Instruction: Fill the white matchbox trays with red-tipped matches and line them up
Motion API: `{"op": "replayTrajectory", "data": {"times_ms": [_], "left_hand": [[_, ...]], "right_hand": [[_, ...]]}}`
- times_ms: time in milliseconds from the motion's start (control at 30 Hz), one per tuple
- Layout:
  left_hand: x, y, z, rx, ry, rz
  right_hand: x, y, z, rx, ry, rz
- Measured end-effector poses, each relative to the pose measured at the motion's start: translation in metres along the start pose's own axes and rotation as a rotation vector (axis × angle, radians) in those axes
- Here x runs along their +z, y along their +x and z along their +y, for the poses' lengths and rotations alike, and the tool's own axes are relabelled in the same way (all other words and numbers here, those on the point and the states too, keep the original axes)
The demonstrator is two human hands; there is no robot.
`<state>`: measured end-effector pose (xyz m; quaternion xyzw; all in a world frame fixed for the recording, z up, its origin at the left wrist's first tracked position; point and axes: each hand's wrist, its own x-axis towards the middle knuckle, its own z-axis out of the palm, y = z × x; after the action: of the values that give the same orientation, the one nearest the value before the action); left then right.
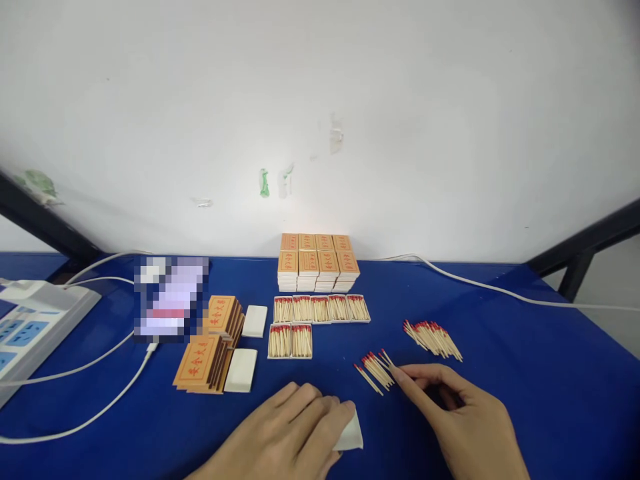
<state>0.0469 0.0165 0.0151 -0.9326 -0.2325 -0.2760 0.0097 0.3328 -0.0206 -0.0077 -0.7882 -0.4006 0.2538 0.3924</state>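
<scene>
My left hand (295, 430) is closed on a small white matchbox tray (351, 435) at the front of the table; the fingers hide most of it. With thumb and index finger together, my right hand (463, 413) pinches a red-tipped match (386, 357) at the edge of a small pile of matches (376, 371); whether it grips more than one is hidden. Beyond that hand lies a larger match pile (433, 339). Several match-filled trays (320, 310) form a row at the centre, and two more filled trays (290, 341) sit just in front.
Closed orange matchboxes (319, 262) are stacked against the wall. Orange sleeves (200, 360) stand in stacks at left, beside white trays (241, 370). A blurred phone (173, 297), a power strip (37, 330) and white cables (95, 427) occupy the blue table's left side.
</scene>
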Motion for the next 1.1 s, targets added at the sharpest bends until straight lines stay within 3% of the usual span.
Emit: {"op": "replayTrajectory", "data": {"times_ms": [233, 400, 900, 1100], "left_hand": [[-0.005, 0.002, -0.003, -0.007, -0.028, -0.044], [-0.004, 0.0, -0.001, -0.015, -0.043, -0.069], [-0.003, -0.005, 0.0, -0.011, -0.031, -0.084], [-0.003, -0.005, -0.001, -0.011, -0.041, -0.089]], "right_hand": [[-0.008, 0.005, -0.012, -0.024, -0.073, -0.012], [-0.003, 0.002, -0.016, -0.102, -0.13, 0.072], [0.003, 0.002, -0.021, -0.227, -0.152, -0.025], [-0.011, 0.012, -0.025, -0.276, -0.3, 0.174]]}}
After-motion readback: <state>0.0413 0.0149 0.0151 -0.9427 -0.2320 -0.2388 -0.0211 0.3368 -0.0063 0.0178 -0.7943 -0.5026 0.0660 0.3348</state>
